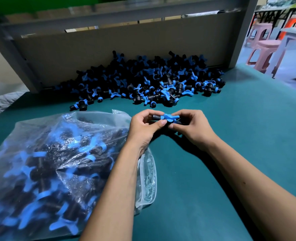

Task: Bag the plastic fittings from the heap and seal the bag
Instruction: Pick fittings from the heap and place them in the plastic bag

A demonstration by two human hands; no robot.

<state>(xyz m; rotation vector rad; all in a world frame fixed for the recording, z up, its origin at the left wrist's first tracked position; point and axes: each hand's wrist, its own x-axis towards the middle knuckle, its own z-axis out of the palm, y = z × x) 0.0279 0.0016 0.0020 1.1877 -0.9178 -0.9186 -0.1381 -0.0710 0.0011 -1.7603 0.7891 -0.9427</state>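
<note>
Head view: fitting (168, 119) crosswise, level, between both hands (168, 126).

Heap of black plastic fittings with blue wing-shaped handles (143, 80) is lying on the teal tabletop against the back panel. One black-and-blue fitting (168, 119) is being held above the table, roughly level. Clear plastic bag (44, 150) is lying at left, mouth open toward the heap, already holding many fittings.

Bare mat (222, 136) between heap (143, 80) and bag (48, 153)
</note>
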